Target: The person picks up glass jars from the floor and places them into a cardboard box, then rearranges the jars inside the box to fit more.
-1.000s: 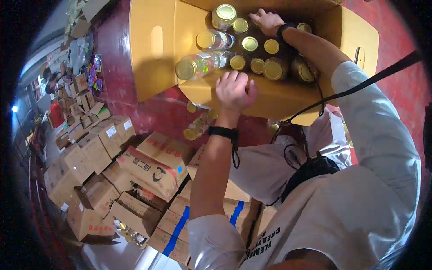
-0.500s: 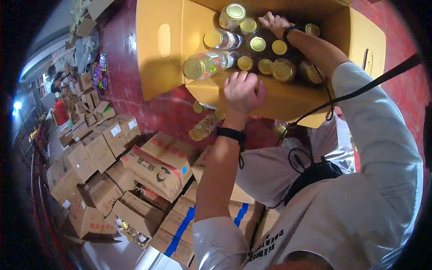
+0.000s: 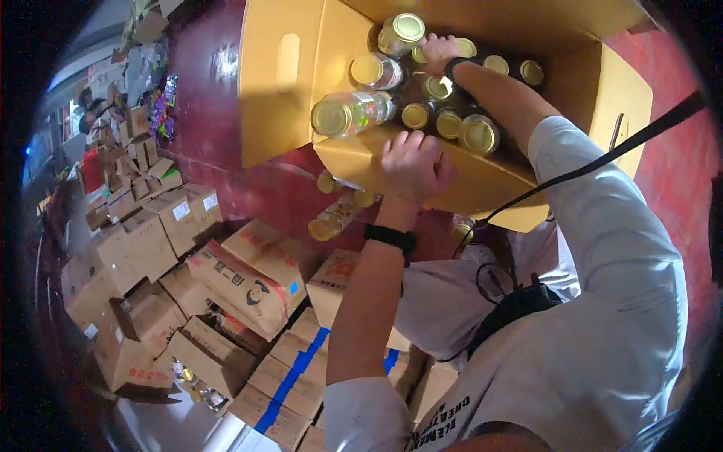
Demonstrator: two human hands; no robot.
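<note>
A large yellow-brown cardboard box (image 3: 482,177) stands open, holding several glass jars with gold lids. Over its near edge, the fingers of my left hand (image 3: 414,166) are curled, gripping the cardboard. My right hand (image 3: 440,56) reaches inside, its bent fingers closed at a gold-lidded jar (image 3: 418,55); the fingertips are partly hidden. Close to it stands a taller jar (image 3: 407,30). On the left side, a clear labelled jar (image 3: 354,111) leans outward, and another jar (image 3: 376,71) tilts behind it. More gold-lidded jars (image 3: 479,134) stand upright towards the right.
Below the box, several jars (image 3: 331,218) lie on the red floor (image 3: 226,162). Stacked brown cartons (image 3: 248,286) fill the lower left, one open carton (image 3: 199,361) with jars inside. A black strap (image 3: 595,162) crosses at right. Another person (image 3: 90,117) is far left.
My right hand has shifted left and slightly nearer, from the back of the box to a jar on the left. My left hand keeps its hold on the box edge. The view has shifted slightly.
</note>
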